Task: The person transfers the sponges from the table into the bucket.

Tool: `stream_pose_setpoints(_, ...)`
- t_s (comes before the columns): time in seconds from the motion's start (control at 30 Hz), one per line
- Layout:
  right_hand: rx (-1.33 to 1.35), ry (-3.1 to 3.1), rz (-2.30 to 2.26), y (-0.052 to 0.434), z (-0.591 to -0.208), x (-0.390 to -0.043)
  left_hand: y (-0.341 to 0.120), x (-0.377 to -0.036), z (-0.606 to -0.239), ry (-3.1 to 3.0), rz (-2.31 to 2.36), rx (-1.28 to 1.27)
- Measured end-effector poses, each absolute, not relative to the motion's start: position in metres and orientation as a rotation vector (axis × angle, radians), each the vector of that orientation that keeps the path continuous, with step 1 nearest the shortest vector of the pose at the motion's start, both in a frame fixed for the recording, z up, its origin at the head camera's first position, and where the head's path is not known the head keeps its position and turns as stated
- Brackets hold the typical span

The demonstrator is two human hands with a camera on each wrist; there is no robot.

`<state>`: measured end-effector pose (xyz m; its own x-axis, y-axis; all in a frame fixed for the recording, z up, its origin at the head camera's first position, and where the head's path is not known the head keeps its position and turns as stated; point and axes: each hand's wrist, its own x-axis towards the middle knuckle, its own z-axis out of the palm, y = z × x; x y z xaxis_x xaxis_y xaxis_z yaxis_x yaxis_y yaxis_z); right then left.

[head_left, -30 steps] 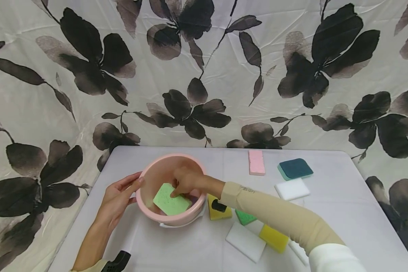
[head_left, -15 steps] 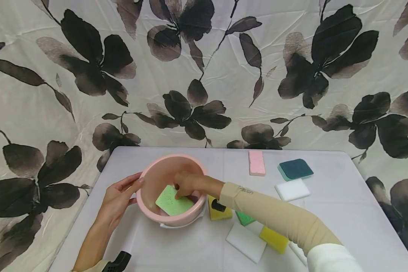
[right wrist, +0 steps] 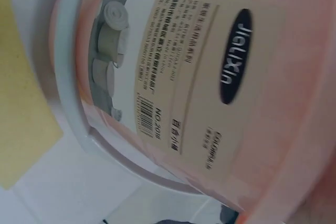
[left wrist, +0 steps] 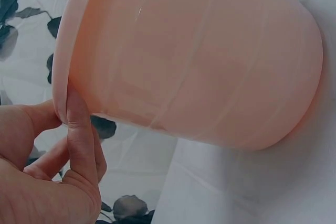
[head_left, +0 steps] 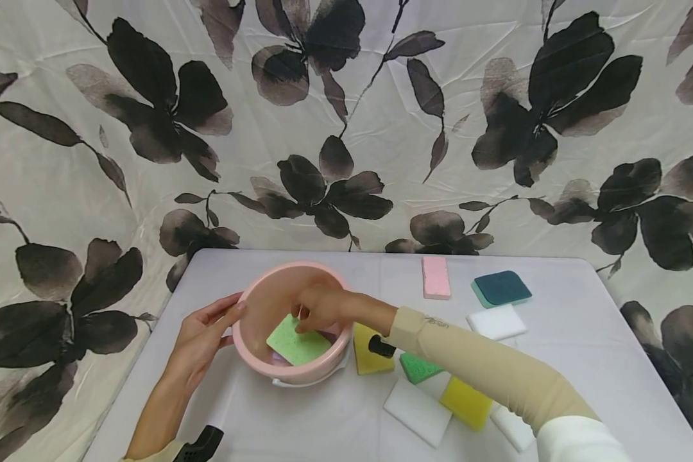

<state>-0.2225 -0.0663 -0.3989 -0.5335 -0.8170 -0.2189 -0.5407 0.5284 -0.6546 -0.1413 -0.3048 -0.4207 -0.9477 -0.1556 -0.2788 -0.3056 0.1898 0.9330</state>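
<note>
A pink bucket (head_left: 254,359) stands on the white table with its mouth tilted toward me. My left hand (head_left: 199,333) pinches the bucket's rim from the left; the left wrist view shows thumb and fingers on either side of the lip. Inside the bucket, my right hand (head_left: 326,307) pinches a light green sponge (head_left: 299,343) near its upper edge. Something purple shows partly beneath that sponge. In the right wrist view, the bucket's outer wall with its printed label (right wrist: 210,82) hides the right hand's fingers.
Right of the bucket lie a yellow sponge (head_left: 371,359), a green sponge (head_left: 418,368), another yellow sponge (head_left: 466,403) and several white sponges (head_left: 418,412). Farther back are a pink sponge (head_left: 436,278) and a dark teal scrub sponge (head_left: 501,287). The bucket's white handle (head_left: 308,384) hangs down in front.
The light green sponge has shifted slightly right and lower inside the bucket, and more purple shows below it. My right forearm has moved slightly right. My left hand stays on the rim.
</note>
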Motion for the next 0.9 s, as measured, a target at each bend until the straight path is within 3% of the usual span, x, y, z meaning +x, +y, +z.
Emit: stream_pose_setpoints(0.9, -1.138, 2.397, -1.288, -0.008, -0.373, -0.226, -0.302, -0.143, -0.422, 2.340, 1.850, -0.492)
